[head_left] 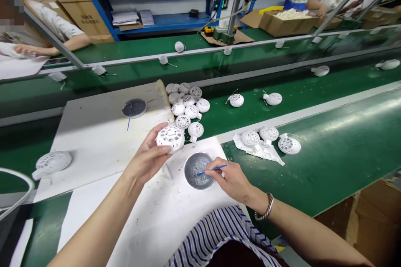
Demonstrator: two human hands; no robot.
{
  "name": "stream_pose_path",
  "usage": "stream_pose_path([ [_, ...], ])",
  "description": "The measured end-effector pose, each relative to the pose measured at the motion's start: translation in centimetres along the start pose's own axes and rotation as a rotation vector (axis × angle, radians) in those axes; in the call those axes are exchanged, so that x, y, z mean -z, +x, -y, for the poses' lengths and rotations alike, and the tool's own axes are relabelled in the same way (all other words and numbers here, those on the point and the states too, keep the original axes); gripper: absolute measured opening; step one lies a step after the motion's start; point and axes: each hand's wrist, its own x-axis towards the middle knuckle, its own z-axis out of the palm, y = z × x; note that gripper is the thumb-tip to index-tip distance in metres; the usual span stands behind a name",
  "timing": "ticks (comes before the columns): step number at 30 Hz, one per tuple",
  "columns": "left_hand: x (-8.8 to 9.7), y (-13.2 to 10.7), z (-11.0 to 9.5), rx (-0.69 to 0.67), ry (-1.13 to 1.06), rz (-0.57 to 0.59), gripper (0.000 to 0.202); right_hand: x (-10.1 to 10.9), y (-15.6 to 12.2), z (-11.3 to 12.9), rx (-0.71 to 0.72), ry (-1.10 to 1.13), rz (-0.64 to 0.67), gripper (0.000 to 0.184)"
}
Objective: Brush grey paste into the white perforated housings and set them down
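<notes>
My left hand (145, 154) grips a white perforated plastic ball housing (171, 138), its fingers wrapped under and around it. My right hand (227, 179) pinches a thin blue stick (213, 170), whose tip reaches into a round dish of grey paste (198, 171). That dish is set into a white board (150, 217) in front of me. Just beyond my hands lies a heap of similar white housings (186, 102). A second dish (134, 107) with a blue stick in it sits on another white board (94, 129).
A green conveyor belt (282, 91) runs across the view, carrying scattered white housings. Several housings rest on a white sheet (257, 146) to the right. Past a glass divider (200, 52), co-workers' arms, blue shelves (156, 21) and cardboard boxes show. One housing (52, 164) sits on the left board.
</notes>
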Motion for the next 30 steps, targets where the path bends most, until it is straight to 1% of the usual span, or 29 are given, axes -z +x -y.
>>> stream_pose_path([
  [1, -0.2, -1.2, -0.2, 0.039, -0.17, -0.011, 0.058, 0.0, 0.0, -0.1, -0.037, 0.02, 0.005, 0.012],
  [2, -0.5, -2.2, -0.2, 0.066, -0.266, -0.034, 0.055, 0.0, 0.1, -0.2, -0.081, 0.045, 0.011, 0.012],
  [4, -1.2, -3.5, 0.0, 0.093, -0.362, -0.093, 0.047, 0.1, 0.1, -0.4, -0.179, 0.13, 0.009, 0.012],
  [6, -1.8, -4.2, 0.2, 0.103, -0.389, -0.15, 0.039, 0.0, 0.0, -0.6, -0.257, 0.258, -0.007, 0.013],
  [9, -2.4, -4.7, 0.4, 0.115, -0.379, -0.226, 0.033, -0.2, 0.0, -0.8, -0.31, 0.492, -0.075, 0.019],
  [11, -2.6, -5.0, 0.4, 0.113, -0.379, -0.27, 0.024, -0.3, -0.1, -1.0, -0.336, 0.606, -0.131, 0.025],
  [14, -2.8, -5.4, 0.2, 0.113, -0.395, -0.341, 0.015, 0.0, -0.1, -1.3, -0.365, 0.662, -0.19, 0.029],
  [17, -2.9, -5.7, -0.3, 0.188, -0.407, -0.463, 0.018, 0.6, -0.2, -1.5, -0.376, 0.695, -0.24, 0.029],
  [19, -3.0, -5.9, -0.5, 0.242, -0.398, -0.518, 0.02, 1.1, -0.3, -1.7, -0.388, 0.741, -0.266, 0.029],
  [22, -3.3, -6.1, -0.6, 0.268, -0.362, -0.533, 0.016, 1.8, -0.7, -1.7, -0.414, 0.817, -0.291, 0.03],
  [25, -3.8, -6.2, -0.3, 0.265, -0.295, -0.521, 0.019, 2.5, -1.0, -1.1, -0.43, 0.88, -0.312, 0.029],
  [28, -4.4, -6.2, 0.2, 0.253, -0.209, -0.458, 0.026, 3.4, -1.1, 0.2, -0.42, 0.992, -0.329, 0.025],
  [30, -4.9, -6.1, 0.6, 0.26, -0.174, -0.396, 0.031, 4.1, -1.0, 1.3, -0.382, 1.048, -0.326, 0.022],
])
